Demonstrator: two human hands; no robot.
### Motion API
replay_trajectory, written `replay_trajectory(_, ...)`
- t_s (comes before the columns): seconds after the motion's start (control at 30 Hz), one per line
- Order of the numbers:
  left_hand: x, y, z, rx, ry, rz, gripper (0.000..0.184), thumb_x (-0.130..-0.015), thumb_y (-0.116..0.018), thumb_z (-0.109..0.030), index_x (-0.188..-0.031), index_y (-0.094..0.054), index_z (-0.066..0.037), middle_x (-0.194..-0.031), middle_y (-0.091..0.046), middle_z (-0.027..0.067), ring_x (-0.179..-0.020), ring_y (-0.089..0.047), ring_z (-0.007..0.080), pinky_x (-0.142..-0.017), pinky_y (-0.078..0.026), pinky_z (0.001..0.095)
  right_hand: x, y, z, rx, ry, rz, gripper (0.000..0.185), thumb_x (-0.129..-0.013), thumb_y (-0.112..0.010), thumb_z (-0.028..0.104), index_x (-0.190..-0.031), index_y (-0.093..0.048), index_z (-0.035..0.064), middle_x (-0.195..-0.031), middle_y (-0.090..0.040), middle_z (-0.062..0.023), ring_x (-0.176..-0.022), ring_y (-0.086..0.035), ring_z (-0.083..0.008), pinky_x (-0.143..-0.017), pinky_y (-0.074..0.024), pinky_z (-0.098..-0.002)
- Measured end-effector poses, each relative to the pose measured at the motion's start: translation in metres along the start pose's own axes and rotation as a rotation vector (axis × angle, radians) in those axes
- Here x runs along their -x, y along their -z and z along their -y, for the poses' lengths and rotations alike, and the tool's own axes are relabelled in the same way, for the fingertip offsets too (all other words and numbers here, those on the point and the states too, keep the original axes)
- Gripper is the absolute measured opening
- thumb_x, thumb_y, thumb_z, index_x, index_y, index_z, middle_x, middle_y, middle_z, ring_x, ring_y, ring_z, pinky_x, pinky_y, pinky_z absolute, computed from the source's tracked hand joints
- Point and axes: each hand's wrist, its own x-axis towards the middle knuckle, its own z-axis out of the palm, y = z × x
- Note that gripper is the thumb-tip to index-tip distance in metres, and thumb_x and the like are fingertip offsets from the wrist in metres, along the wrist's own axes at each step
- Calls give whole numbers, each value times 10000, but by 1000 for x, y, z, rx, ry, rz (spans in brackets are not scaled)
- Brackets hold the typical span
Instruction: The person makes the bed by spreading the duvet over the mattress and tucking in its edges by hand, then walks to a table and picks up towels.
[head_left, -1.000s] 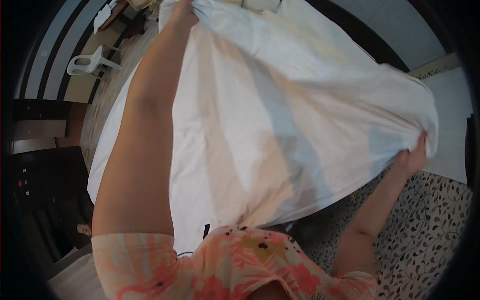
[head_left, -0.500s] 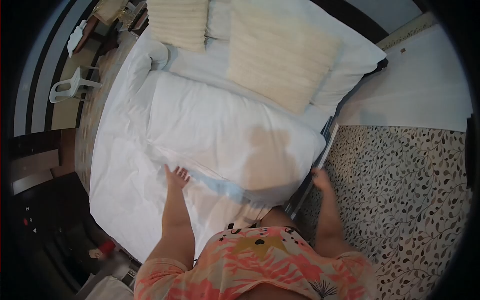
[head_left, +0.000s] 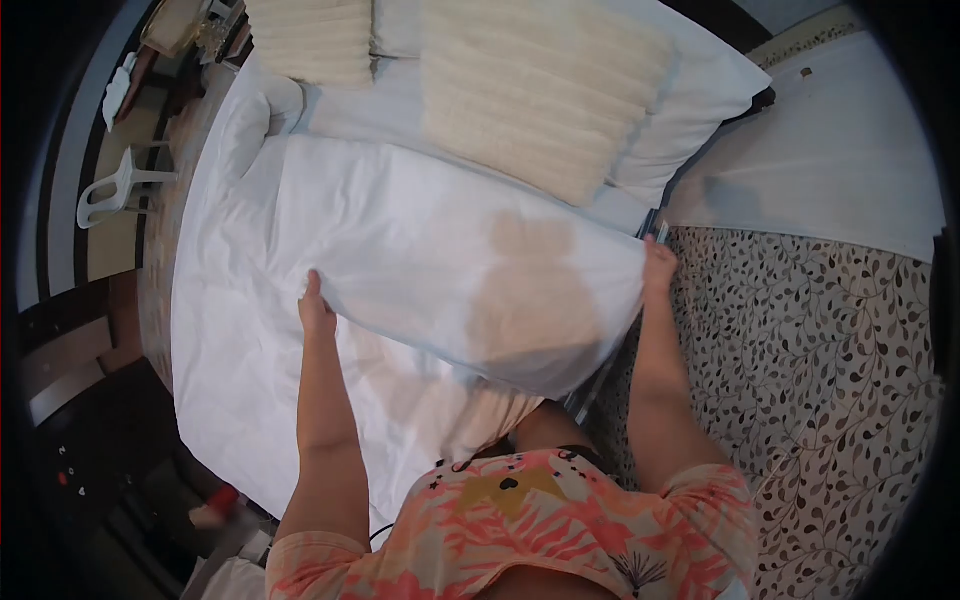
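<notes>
A thick white duvet [head_left: 400, 220] lies folded across the bed, and a brownish shadow falls on its right half. My left hand [head_left: 317, 308] is closed on the duvet's near folded edge, thumb on top, fingers hidden beneath. At the right side of the bed, my right hand [head_left: 658, 266] grips the duvet's side edge. Between my hands the near edge is pulled fairly straight. Below it spreads the white lower bedding [head_left: 260, 400], loosely wrinkled.
Cream ribbed cushions [head_left: 540, 95] and white pillows [head_left: 725, 85] are at the bed's head. A leaf-patterned surface [head_left: 780, 370] borders the right side. A white plastic chair [head_left: 125, 185] stands beyond the bed on the left. My leg touches the near side.
My left hand has gone from spread fingers to holding the duvet edge, moving up and left. My right hand has risen along the side and gripped the duvet, which now lies flatter.
</notes>
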Motion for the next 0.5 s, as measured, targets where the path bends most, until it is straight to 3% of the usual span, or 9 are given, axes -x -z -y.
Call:
replay_trajectory(0.03, -3, 10, 4, -7, -4, -1, 540, -770, -582, -339, -1092, -424, 64, -1008, -523, 100, -947, -495, 234, -810, -400, 374, 1, 3, 5, -6, -4, 3, 514, -736, -632, 331, -1067, -452, -19, -1072, -473, -125, -957, -455, -183, -787, -395, -331)
replay_trajectory(0.13, 19, 36, 31, -499, 217, -294, 629, -709, -588, -485, -1103, -434, -20, -968, -523, 84, -863, -503, 227, -724, -409, 396, 0, 20, -4, 67, 116, -191, 397, -772, -598, 303, -1000, -494, -5, -1020, -503, -93, -892, -464, -147, -778, -384, -308)
replay_trajectory(0.17, 32, 30, 41, -562, 317, -379, 651, -686, -586, -533, -1103, -441, -55, -953, -523, 79, -850, -499, 225, -709, -405, 401, -8, 20, -19, -77, 167, -255, 440, -783, -569, 345, -1045, -477, 3, -1058, -490, -99, -936, -459, -169, -813, -368, -310)
replay_trajectory(0.23, 43, 24, 59, -263, 521, -447, 648, -678, -557, -578, -1119, -438, -117, -970, -518, 77, -873, -491, 231, -716, -401, 412, -19, 18, -40, -225, 208, -332, 485, -793, -540, 387, -1090, -461, 12, -1096, -478, -105, -981, -454, -191, -847, -352, -313)
replay_trajectory(0.3, 53, -3, 79, -158, 493, -367, 630, -697, -561, -545, -1121, -430, -97, -979, -513, 77, -881, -488, 228, -724, -400, 411, -23, 23, -49, 1, 172, -78, 429, -840, -453, 384, -1050, -473, 10, -983, -509, -64, -844, -457, -166, -769, -365, -301)
replay_trajectory(0.33, 57, -14, 87, -32, 457, -298, 613, -716, -565, -512, -1123, -421, -77, -989, -508, 78, -888, -486, 225, -732, -399, 409, -15, 19, -42, 15, 172, -78, 429, -840, -453, 384, -1050, -473, 10, -983, -509, -64, -844, -457, -166, -769, -365, -301)
replay_trajectory(0.4, 37, -19, 110, -80, 435, -242, 594, -732, -568, -473, -1124, -413, -54, -995, -505, 79, -886, -489, 223, -735, -402, 406, 11, -9, -12, 533, 131, 28, 484, -847, -397, 432, -1095, -454, 20, -1085, -493, -105, -951, -469, -230, -792, -369, -346)
replay_trajectory(0.43, 26, -18, 117, -139, 397, -184, 576, -749, -571, -435, -1124, -405, -31, -1001, -503, 81, -884, -492, 221, -738, -404, 402, -15, -16, -44, 808, 348, -121, 453, -832, -443, 398, -1032, -518, -1, -1055, -525, -168, -942, -509, -273, -760, -403, -356)
replay_trajectory(0.5, 5, -20, 115, 90, 129, -125, 511, -768, -582, -348, -1094, -411, 6, -995, -505, 93, -889, -495, 217, -736, -408, 397, -13, -15, 1, 835, 405, -121, 415, -827, -458, 366, -958, -550, -17, -972, -554, -178, -875, -537, -275, -734, -418, -349)
